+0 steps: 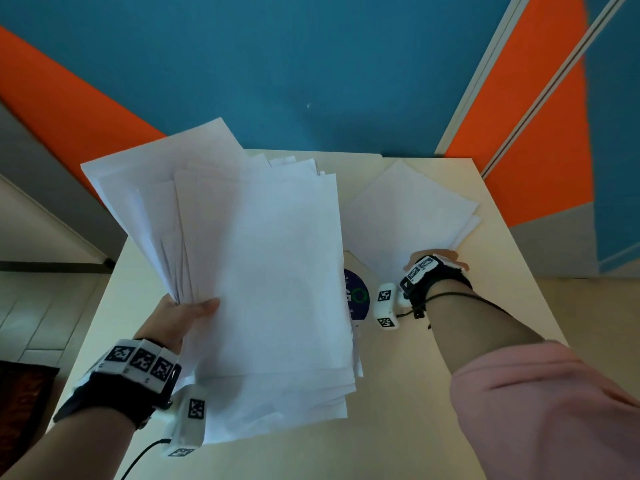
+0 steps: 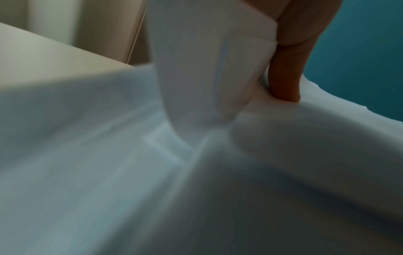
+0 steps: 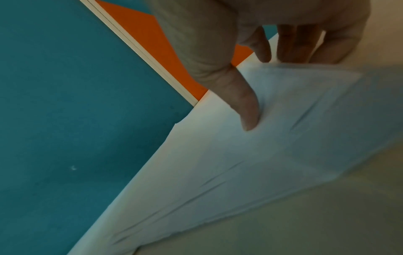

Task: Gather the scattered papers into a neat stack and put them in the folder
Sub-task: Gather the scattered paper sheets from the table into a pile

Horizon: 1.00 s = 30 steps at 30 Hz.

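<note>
My left hand (image 1: 188, 311) grips a thick, fanned bunch of white papers (image 1: 256, 271) by its left edge, lifted above the table; in the left wrist view the thumb (image 2: 285, 75) presses on the sheets (image 2: 196, 69). My right hand (image 1: 434, 259) pinches the near corner of a smaller bunch of white sheets (image 1: 405, 209) lying at the table's far right; in the right wrist view its thumb (image 3: 246, 107) lies on top of these sheets (image 3: 240, 163) and the fingers curl under the edge. Part of a cream folder with a dark blue round label (image 1: 356, 297) shows between the two bunches.
The cream table (image 1: 415, 410) ends against a teal and orange wall (image 1: 311, 64). Its left edge drops to a tiled floor (image 1: 41, 306). A cable hangs from my left wrist camera (image 1: 188, 420).
</note>
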Tool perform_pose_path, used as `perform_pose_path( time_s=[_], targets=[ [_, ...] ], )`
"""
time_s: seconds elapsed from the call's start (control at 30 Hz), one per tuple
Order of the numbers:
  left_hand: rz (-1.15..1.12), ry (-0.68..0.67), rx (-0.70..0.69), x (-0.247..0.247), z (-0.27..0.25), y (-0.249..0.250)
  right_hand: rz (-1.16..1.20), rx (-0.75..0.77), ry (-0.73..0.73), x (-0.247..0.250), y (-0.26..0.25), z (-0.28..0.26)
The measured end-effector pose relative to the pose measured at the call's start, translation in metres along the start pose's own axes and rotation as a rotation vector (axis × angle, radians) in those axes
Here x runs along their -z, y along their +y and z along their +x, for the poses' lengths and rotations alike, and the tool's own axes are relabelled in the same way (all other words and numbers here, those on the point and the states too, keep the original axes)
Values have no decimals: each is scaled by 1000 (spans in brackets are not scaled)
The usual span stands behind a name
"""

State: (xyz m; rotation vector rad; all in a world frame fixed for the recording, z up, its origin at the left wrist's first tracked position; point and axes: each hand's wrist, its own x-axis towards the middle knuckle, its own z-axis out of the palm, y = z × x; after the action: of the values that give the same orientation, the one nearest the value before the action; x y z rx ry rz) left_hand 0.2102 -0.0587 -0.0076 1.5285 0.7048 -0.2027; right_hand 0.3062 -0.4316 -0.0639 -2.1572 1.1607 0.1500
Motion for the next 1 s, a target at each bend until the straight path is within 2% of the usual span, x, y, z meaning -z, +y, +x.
perform_pose_path(
  time_s=[0.07,0.13,0.17,0.23,0.27,0.33,0.57,0.7,0.77,0.83,1.0],
  targets=[
    [4,2,5,1,0,-1,-297,102,-89,10,-6,-15],
    [5,4,5,1,-1,0,-330,149,-170,18,-13,-30],
    [1,5,0,1,-2,0,-255,108,-149,27,-19,-35],
    [-3,5,-5,1,-3,0,77,53,-165,34,-16,-29],
    [-3,4,-5,1,-3,0,137,29,-137,38,-10,-27],
    [2,3,-7,2,-4,0,170,68,-69,42,-3,-22],
    [40,4,15,3,-11,-1,319,89,-103,94,27,-17],
    [73,0,9,-2,-24,0,694,144,-301,117,36,-34],
    [74,-5,2,-9,-31,2,768,196,-431,122,38,-51],
    [88,-3,-15,-16,-40,5,751,249,-522,122,38,-75],
    [89,-53,-63,-34,-57,10,634,322,-622,109,41,-135]
  ],
)
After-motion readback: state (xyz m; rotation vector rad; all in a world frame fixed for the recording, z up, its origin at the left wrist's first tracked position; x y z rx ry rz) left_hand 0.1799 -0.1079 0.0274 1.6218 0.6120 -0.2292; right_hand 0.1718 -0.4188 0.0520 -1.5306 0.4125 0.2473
